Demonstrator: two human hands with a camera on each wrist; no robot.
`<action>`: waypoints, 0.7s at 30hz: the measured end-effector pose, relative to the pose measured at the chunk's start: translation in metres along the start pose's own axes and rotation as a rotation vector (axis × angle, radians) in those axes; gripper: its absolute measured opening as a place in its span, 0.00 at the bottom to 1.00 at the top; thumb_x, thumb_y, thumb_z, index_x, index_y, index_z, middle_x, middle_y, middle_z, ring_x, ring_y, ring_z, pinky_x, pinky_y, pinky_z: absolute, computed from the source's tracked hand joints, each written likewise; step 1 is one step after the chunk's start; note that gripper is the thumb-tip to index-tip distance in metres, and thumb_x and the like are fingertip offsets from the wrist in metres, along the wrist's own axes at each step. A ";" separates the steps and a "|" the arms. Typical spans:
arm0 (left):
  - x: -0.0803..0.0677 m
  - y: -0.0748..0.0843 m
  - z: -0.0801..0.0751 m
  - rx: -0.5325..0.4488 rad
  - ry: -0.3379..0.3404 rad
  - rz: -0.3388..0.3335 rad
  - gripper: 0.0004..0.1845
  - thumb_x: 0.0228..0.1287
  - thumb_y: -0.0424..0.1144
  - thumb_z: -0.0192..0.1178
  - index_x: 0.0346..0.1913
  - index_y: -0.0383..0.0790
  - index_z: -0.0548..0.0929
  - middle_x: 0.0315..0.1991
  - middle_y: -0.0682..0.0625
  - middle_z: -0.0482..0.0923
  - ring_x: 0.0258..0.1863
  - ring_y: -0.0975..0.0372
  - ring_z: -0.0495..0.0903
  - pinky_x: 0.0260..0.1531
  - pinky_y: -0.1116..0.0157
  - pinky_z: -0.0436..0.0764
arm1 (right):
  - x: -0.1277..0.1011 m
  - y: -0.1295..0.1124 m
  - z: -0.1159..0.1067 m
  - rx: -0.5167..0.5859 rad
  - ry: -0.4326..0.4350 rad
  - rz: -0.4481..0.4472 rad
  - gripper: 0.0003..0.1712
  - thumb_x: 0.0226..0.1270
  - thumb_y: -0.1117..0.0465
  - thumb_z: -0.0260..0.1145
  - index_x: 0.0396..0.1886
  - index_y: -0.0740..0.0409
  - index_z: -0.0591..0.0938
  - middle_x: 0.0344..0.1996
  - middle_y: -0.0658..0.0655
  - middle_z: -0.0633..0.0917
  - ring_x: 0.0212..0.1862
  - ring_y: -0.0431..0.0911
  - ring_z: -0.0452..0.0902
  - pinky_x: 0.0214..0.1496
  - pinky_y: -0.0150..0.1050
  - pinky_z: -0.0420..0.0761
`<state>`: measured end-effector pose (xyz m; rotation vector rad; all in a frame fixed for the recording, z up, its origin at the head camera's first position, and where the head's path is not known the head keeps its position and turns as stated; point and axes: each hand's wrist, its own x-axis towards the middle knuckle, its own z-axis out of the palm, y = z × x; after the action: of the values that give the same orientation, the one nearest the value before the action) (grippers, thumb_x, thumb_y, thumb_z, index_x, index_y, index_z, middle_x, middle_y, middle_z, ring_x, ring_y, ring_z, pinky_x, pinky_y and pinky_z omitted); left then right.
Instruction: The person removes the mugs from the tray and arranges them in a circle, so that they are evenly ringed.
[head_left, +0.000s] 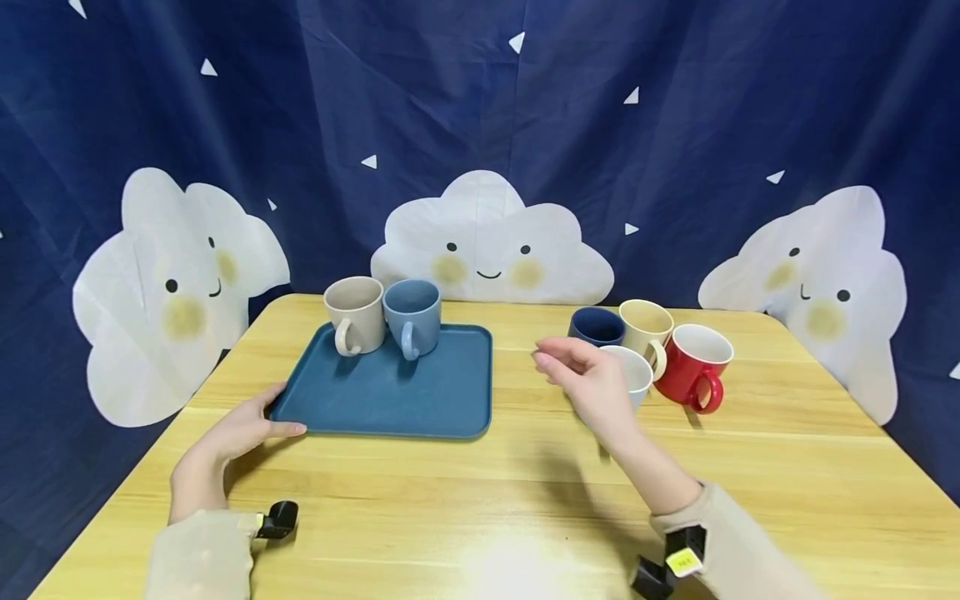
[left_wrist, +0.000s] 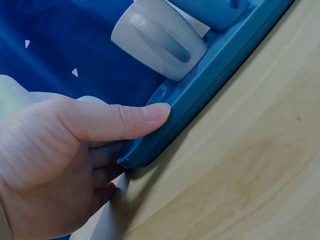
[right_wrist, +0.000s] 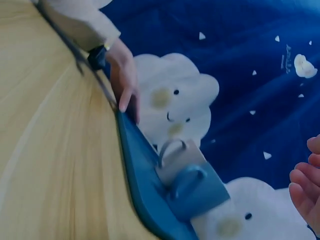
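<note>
My left hand (head_left: 238,429) grips the near left corner of a blue tray (head_left: 390,400). In the left wrist view its thumb (left_wrist: 145,120) lies over the rim, with the other fingers behind the corner. Side by side at the tray's back left stand a beige mug (head_left: 358,312) and a blue mug (head_left: 414,315), handles toward me. My right hand (head_left: 592,379) hovers with loosely bent fingers and nothing in them. It partly covers a pale mug (head_left: 637,379) with a white inside. A navy mug (head_left: 597,325) shows just behind that hand.
Right of the navy mug are a cream mug (head_left: 645,325) and a red mug (head_left: 693,367), close together. The wooden table (head_left: 420,517) reaches back to a dark blue curtain (head_left: 465,92) with cloud shapes.
</note>
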<state>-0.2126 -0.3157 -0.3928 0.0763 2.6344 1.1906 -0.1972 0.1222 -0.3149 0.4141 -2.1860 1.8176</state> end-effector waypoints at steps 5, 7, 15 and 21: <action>-0.001 0.000 -0.001 0.005 0.002 0.005 0.56 0.54 0.47 0.67 0.70 0.24 0.39 0.66 0.21 0.41 0.64 0.31 0.43 0.59 0.36 0.49 | 0.015 0.000 0.032 0.067 -0.021 0.083 0.14 0.59 0.66 0.66 0.44 0.69 0.82 0.37 0.61 0.85 0.34 0.38 0.81 0.38 0.35 0.81; -0.001 0.000 0.000 0.004 0.001 0.003 0.56 0.53 0.48 0.67 0.70 0.24 0.39 0.66 0.21 0.41 0.64 0.31 0.43 0.59 0.36 0.49 | 0.021 0.002 0.044 0.090 -0.023 0.103 0.15 0.59 0.66 0.67 0.44 0.70 0.82 0.38 0.60 0.85 0.35 0.39 0.81 0.38 0.36 0.81; 0.000 0.002 0.001 0.000 0.014 -0.005 0.57 0.52 0.48 0.68 0.70 0.25 0.40 0.67 0.22 0.41 0.65 0.32 0.43 0.60 0.37 0.48 | 0.046 0.021 0.087 0.096 -0.036 0.153 0.16 0.58 0.65 0.67 0.46 0.67 0.82 0.40 0.61 0.84 0.42 0.47 0.80 0.44 0.37 0.80; -0.002 0.001 0.000 -0.002 0.017 0.001 0.57 0.52 0.48 0.68 0.70 0.24 0.40 0.67 0.22 0.40 0.65 0.31 0.42 0.59 0.36 0.48 | 0.062 0.038 0.113 0.084 -0.070 0.219 0.19 0.60 0.62 0.66 0.50 0.66 0.80 0.44 0.60 0.84 0.46 0.49 0.79 0.47 0.39 0.79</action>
<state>-0.2108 -0.3151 -0.3915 0.0674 2.6479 1.1987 -0.2720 0.0149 -0.3460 0.2679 -2.2860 2.0426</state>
